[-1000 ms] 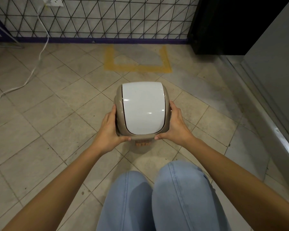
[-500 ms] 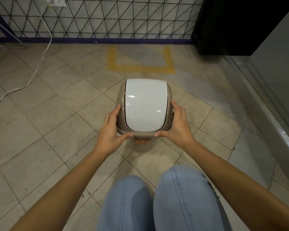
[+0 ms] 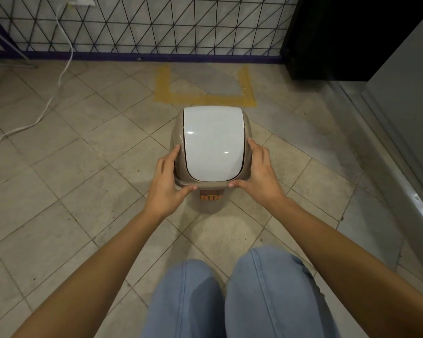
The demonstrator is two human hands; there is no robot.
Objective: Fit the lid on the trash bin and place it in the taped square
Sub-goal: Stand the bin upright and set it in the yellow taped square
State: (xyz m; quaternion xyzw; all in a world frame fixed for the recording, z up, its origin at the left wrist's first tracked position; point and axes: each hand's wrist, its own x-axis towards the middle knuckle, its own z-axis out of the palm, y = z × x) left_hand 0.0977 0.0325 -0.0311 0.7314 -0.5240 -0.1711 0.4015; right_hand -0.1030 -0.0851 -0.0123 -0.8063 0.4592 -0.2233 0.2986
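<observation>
A small beige trash bin [image 3: 210, 206] with an orange label stands on the tiled floor in front of my knees. Its lid [image 3: 211, 145], a beige frame with a white swing flap, sits on top of the bin. My left hand [image 3: 167, 184] grips the lid's left side and my right hand [image 3: 258, 176] grips its right side, thumbs on the near rim. The taped square [image 3: 205, 97], marked in yellow tape, lies on the floor just beyond the bin, against the wall.
A wire grid panel [image 3: 156, 25] runs along the far wall. A white cable [image 3: 59, 76] trails over the floor at the left. A dark cabinet [image 3: 340, 37] and a grey metal ledge [image 3: 388, 152] bound the right side.
The bin with its lid has shifted slightly away from me toward the taped square, and both hands have slid along the lid's sides. The camera has tilted a little.
</observation>
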